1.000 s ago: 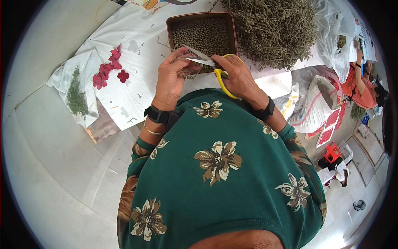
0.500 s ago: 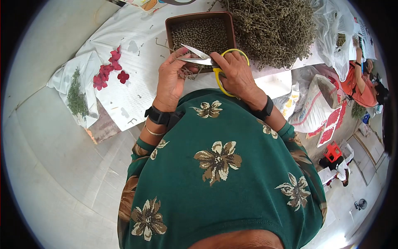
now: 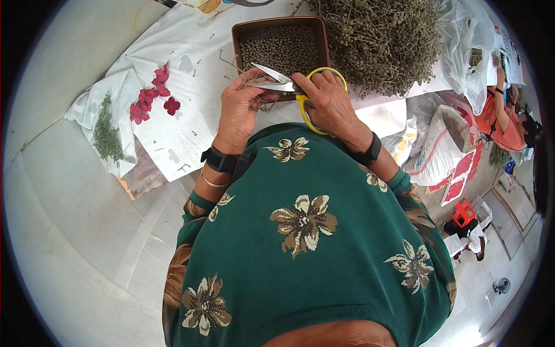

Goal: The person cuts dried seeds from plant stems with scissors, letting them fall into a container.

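My right hand is closed around the yellow handles of a pair of scissors, whose blades are parted and point left. Between the fingers of my left hand is a dried plant stem with thin curling twigs, close to the blades. Fingers and blades partly hide the stem. Both hands are over the near edge of a brown rectangular box. Inside it lie many small round greenish-brown seed pods.
A large heap of dried stems stands right of the box. Dark pink flowers and a green sprig lie on the white cloth at left. On the right are a clear plastic bag, a white sack and another person.
The scissors blades have shifted very slightly at my left fingers. Both hands stay in nearly the same place, still holding the stem and scissors.
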Available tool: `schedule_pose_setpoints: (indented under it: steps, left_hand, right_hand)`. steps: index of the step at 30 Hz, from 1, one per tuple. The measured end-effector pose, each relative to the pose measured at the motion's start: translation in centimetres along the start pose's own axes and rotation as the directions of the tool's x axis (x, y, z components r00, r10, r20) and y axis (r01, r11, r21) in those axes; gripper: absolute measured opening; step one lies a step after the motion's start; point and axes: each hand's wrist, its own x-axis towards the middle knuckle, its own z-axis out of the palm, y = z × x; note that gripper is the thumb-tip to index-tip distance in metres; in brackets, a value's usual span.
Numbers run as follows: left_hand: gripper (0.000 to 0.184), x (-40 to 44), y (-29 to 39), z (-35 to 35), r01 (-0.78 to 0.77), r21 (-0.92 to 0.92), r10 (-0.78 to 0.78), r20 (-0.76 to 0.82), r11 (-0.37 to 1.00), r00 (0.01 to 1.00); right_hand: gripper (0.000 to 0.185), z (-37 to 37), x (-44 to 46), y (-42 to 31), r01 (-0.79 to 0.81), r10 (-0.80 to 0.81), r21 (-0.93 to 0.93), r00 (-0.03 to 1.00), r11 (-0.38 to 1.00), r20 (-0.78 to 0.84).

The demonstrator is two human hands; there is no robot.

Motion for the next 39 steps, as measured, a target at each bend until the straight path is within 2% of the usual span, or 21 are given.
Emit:
schedule_pose_setpoints:
  steps: [4,12,20,24,27,32,35,39]
  left_hand:
    - [0.035,-0.07,0.06,-0.08,-0.022,-0.020,0.022,-0.030,1.000,0.999]
    - [0.033,-0.55,0.63,0.39,-0.074,0.066,0.074,0.003,0.995,0.997]
    - [0.033,-0.60,0.48,0.56,-0.099,0.072,0.099,0.010,0.992,0.995]
    - [0.033,-0.58,0.51,0.25,-0.087,0.091,0.086,0.009,0.992,0.996]
    - [0.032,-0.66,0.50,0.42,-0.079,0.074,0.079,0.010,0.994,0.997]
    - [0.025,-0.70,0.32,0.08,-0.080,0.027,0.079,0.009,0.996,0.997]
    - [0.018,-0.56,0.10,0.06,-0.009,0.106,0.006,0.028,0.994,1.000]
    - [0.016,-0.61,0.16,0.27,-0.031,0.088,0.029,0.030,0.996,0.999]
  right_hand:
    - [0.059,-0.07,0.07,-0.24,0.007,-0.007,0.015,1.000,1.000,-0.001]
    - [0.059,0.10,0.32,-0.48,-0.010,0.010,0.013,1.000,1.000,0.001]
    - [0.056,0.26,0.43,-0.47,0.009,-0.010,-0.059,1.000,0.998,-0.019]
    - [0.054,0.17,0.53,-0.87,-0.019,0.019,-0.025,1.000,1.000,0.016]
    - [0.054,0.29,0.39,-0.71,-0.028,0.028,0.132,1.000,0.991,0.005]
    - [0.053,0.05,0.31,-0.85,-0.068,0.058,0.207,0.997,0.976,0.052]
    - [0.052,-0.13,0.06,-0.27,-0.112,0.094,0.279,0.993,0.954,0.077]
    - [0.050,-0.03,0.07,-0.29,-0.119,0.102,0.299,0.992,0.947,0.072]
